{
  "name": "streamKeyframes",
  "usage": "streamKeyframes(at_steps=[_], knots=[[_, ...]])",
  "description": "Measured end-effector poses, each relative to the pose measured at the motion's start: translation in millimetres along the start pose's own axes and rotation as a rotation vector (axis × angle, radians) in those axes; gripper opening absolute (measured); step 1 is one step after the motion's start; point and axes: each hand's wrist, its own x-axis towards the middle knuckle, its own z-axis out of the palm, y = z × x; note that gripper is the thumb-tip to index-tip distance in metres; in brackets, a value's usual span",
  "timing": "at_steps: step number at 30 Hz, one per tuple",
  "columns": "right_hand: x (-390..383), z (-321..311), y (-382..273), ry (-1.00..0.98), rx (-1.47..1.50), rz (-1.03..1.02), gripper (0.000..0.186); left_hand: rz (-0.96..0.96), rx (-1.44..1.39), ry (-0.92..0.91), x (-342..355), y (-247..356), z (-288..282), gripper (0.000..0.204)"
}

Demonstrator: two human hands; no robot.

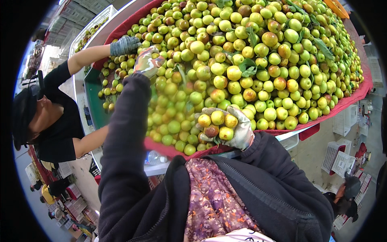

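Observation:
A large heap of jujubes (pixel 258 60), green with some brown and reddish ones, lies before me. My right hand (pixel 243 131), in a whitish glove, is turned palm up at the heap's near edge. Its fingers curl round several jujubes (pixel 217 123), some browned. My left hand (pixel 147 62), in a pale glove with coloured patches, reaches over the left part of the heap. Motion smears it, and whether its fingers hold anything is not visible. Green leaves (pixel 248 67) are scattered among the fruit.
A red cloth (pixel 354 103) lines the heap's edge. A co-worker in black stands at the left, a grey-gloved hand (pixel 125 45) on the fruit near my left hand. A plastic bottle (pixel 155 158) lies under my left arm. White crates (pixel 338 157) stand at the right.

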Motion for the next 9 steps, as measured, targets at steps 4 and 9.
streamKeyframes(at_steps=[4,9], knots=[[1.0,-4.3,0.2,0.035,0.037,0.025,0.070,0.457,-0.114,-0.022,-52.0,19.8,22.7,0.035],[2.0,-2.2,1.0,-0.018,0.005,0.012,0.069,0.164,0.189,-0.097,-75.2,58.6,35.5,0.046]])
